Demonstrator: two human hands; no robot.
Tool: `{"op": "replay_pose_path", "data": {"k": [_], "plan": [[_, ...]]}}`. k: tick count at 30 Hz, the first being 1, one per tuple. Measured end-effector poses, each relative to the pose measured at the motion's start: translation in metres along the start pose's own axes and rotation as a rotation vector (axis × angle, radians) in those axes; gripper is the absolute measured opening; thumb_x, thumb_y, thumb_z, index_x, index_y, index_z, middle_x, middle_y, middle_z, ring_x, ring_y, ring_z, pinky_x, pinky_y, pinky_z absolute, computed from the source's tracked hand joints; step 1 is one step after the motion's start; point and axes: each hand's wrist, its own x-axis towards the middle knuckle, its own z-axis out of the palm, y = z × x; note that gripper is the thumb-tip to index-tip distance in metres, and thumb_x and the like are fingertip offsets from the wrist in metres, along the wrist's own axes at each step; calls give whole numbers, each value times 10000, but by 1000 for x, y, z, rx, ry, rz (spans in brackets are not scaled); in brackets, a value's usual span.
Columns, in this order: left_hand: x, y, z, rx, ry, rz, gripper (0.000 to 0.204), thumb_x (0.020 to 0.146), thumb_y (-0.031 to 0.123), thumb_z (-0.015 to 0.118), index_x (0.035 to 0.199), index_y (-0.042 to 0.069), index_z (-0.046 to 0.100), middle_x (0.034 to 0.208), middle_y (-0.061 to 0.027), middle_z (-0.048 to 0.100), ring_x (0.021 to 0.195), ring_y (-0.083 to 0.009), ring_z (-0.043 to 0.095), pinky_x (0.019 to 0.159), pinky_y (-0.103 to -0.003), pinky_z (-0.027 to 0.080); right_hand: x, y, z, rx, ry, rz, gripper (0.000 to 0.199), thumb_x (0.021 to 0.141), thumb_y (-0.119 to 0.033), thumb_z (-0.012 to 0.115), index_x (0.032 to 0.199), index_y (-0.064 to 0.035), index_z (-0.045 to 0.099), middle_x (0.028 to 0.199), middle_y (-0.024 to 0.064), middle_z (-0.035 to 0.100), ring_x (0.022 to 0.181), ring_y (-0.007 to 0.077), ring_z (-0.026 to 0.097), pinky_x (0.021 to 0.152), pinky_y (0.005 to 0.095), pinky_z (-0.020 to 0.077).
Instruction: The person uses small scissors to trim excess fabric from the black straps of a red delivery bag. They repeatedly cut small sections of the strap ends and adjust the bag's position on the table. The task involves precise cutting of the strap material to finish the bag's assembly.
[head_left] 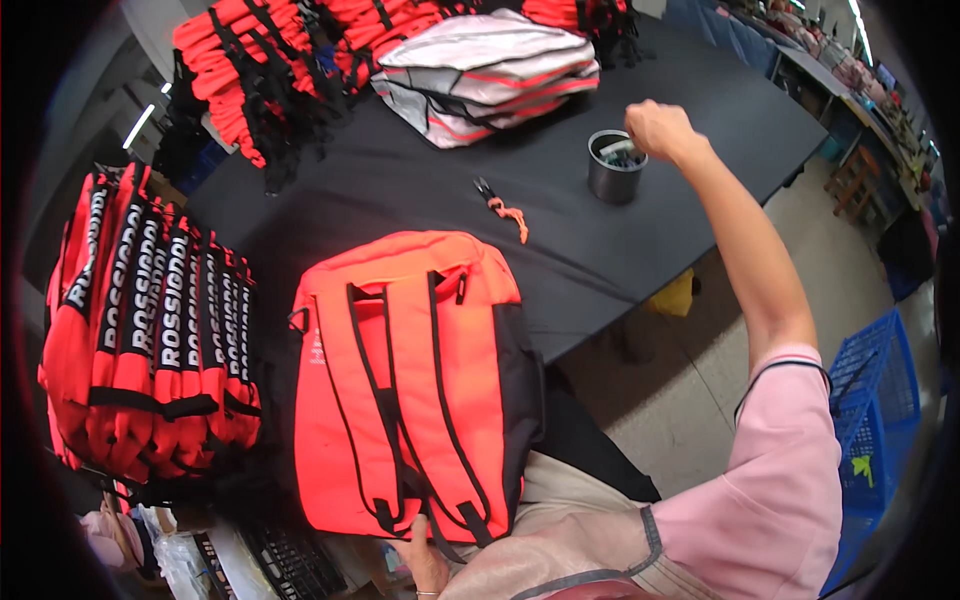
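Note:
A bright orange-red backpack (pixel 345 440) with black side panels lies on the table's near edge, its two shoulder straps facing up. At its bottom edge, my left hand (pixel 428 565) grips it with the thumb on top; the other fingers are mostly hidden. My right arm reaches far out to the right, where my right hand (pixel 658 128) is closed beside the rim of a dark grey cup (pixel 614 182). Whatever that hand may hold is hidden. Small items (pixel 620 153) sit inside the cup. Between cup and backpack lies a small black tool with an orange cord (pixel 503 208), perhaps thread snips.
Folded orange-red bags (pixel 160 350) stand packed in a row at the left. Along the far side of the black table (pixel 690 190) lie silver-grey bags (pixel 480 75) and stacked orange straps (pixel 255 60). Blue plastic crates (pixel 870 400) stand on the floor at right.

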Motion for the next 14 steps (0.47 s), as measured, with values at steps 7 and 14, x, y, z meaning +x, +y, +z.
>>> {"op": "replay_pose_path", "data": {"k": [7, 14], "plan": [[-1, 47, 26, 144, 55, 151, 809, 740, -145, 629, 1466, 23, 315, 1421, -121, 446, 1273, -244, 474, 1112, -389, 349, -26, 19, 13, 23, 35, 77, 151, 845, -138, 593, 877, -92, 733, 859, 180, 706, 823, 376, 695, 702, 462, 556], [21, 105, -41, 177, -87, 14, 743, 776, -53, 660, 1448, 36, 358, 1350, -122, 522, 1193, -269, 558, 1032, -400, 454, -62, 20, 7, 229, 77, 173, 155, 854, -196, 663, 953, -95, 727, 901, 175, 707, 921, 350, 687, 769, 452, 544]]}}
